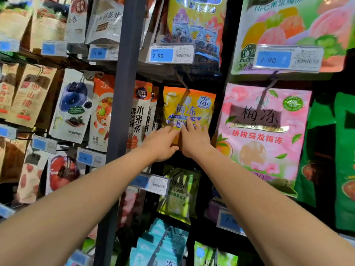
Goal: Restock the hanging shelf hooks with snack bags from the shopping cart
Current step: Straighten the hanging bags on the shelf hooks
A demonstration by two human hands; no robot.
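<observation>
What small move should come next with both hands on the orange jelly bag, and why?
Probably ease the orange jelly bag straight and back along its hook: its top already hangs on the hook, the bag sits slightly tilted, and the left hand and right hand both touch its lower half.

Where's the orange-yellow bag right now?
Head view, centre: the orange-yellow bag hangs on a hook, white fruit-strip bags left of it, pink bag right; left hand and right hand touch its lower part.
</observation>
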